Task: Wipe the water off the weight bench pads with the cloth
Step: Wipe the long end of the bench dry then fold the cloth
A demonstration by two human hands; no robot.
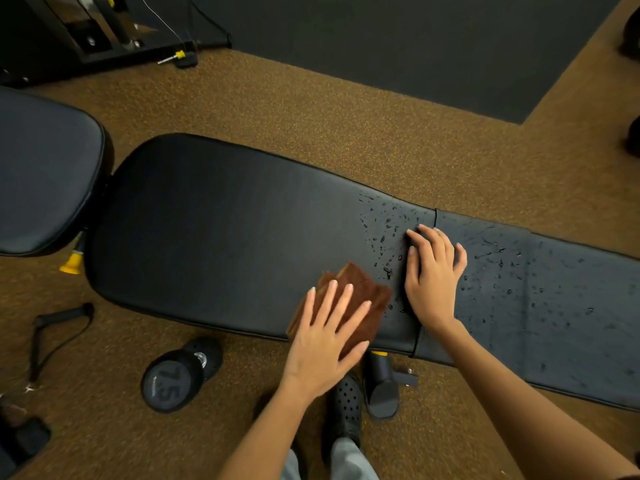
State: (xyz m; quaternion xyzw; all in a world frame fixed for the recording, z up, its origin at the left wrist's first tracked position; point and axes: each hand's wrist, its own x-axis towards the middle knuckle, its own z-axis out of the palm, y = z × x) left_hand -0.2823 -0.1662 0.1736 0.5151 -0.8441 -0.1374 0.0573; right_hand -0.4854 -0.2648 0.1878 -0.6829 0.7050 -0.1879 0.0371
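Pads: three smooth black vinyl pads are counted — the long rounded back pad [214, 233], a flat end pad [540, 306] joined to it at a seam, and a separate rounded pad [45, 174] beyond its far left end.
Water: many small droplets [384, 237] are scattered on the back pad near the seam, and more are spread across the end pad.
Cloth: one folded brown cloth [360, 289], soft and matte, is laid on the back pad's near edge, just beside the droplets.
Left hand [325, 344]: it is pressed flat on the cloth, fingers straight and spread.
Right hand [433, 271]: it is rested flat over the seam, fingers relaxed, nothing gripped.
Floor: speckled brown rubber flooring [311, 109] is seen around the back pad; one dark mat [415, 46] is laid beyond it.
Dumbbell: one black round-headed dumbbell [173, 379], marked 7.5, is seen below the back pad.
Handle: one black strap handle [59, 327] is seen left of the dumbbell.
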